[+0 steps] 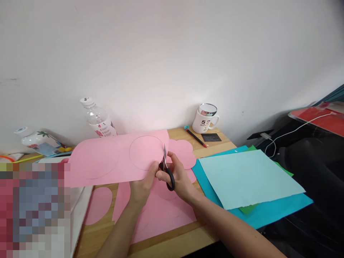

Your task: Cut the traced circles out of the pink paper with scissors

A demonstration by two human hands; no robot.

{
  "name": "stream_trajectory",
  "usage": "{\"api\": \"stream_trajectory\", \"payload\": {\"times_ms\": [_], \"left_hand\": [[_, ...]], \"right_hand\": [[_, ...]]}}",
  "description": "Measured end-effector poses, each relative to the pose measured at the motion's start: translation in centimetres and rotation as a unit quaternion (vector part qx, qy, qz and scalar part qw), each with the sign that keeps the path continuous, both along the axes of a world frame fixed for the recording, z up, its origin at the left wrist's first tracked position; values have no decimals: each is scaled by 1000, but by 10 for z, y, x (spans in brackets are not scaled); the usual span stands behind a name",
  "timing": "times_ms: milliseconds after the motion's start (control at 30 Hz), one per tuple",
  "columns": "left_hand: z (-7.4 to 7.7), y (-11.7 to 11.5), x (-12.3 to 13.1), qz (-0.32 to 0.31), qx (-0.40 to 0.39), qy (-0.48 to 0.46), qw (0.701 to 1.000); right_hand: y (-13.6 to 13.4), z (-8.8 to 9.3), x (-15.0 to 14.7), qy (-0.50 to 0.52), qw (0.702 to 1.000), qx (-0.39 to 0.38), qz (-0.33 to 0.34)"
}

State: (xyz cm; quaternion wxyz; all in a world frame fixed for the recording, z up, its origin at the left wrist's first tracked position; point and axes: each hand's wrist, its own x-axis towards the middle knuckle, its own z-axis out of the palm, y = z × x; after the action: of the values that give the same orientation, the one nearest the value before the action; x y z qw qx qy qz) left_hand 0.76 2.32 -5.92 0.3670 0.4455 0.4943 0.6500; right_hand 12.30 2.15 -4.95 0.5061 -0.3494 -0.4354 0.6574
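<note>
1. Seemingly cutting along a pencilled circle [145,152] near the right end of the pink sheet [125,157], held up above the middle of the wooden table [176,239].
2. Pinching that sheet by its near edge with the left hand [143,185], thumb on top just below the outline, fingers clamped on the paper and partly hidden beneath.
3. Gripping the scissors [165,165] with the right hand [179,177], fingers closed round the black handles; pointing the blades toward the table's back edge, at the circle's right side. Cannot tell how far apart the blades stand.
4. Probably calls for turning the sheet left-handed to follow the curve, with the left thumb kept clear of the blades.
5. Tight toward the back edge: behind the sheet, an upright bottle [100,120]; toward the back right corner, a mug [203,123], pencil [195,137] and black card [211,137].
6. Freer along the front edge, over bare wood; crowded at the right edge by blue sheets [285,209], apparently overhanging it.
</note>
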Motion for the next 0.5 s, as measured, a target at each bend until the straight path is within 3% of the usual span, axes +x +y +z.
{"api": "stream_trajectory", "payload": {"times_ms": [100,300,500], "left_hand": [[2,0,-1,-2,11,11,1000],[7,0,-1,-90,34,49,994],[15,-1,2,-102,52,-12,993]], "right_hand": [[0,-1,0,-1,1000,-4,1],[-1,-1,1,-16,1000,-10,-2],[0,2,1,-36,999,-15,-8]]}}
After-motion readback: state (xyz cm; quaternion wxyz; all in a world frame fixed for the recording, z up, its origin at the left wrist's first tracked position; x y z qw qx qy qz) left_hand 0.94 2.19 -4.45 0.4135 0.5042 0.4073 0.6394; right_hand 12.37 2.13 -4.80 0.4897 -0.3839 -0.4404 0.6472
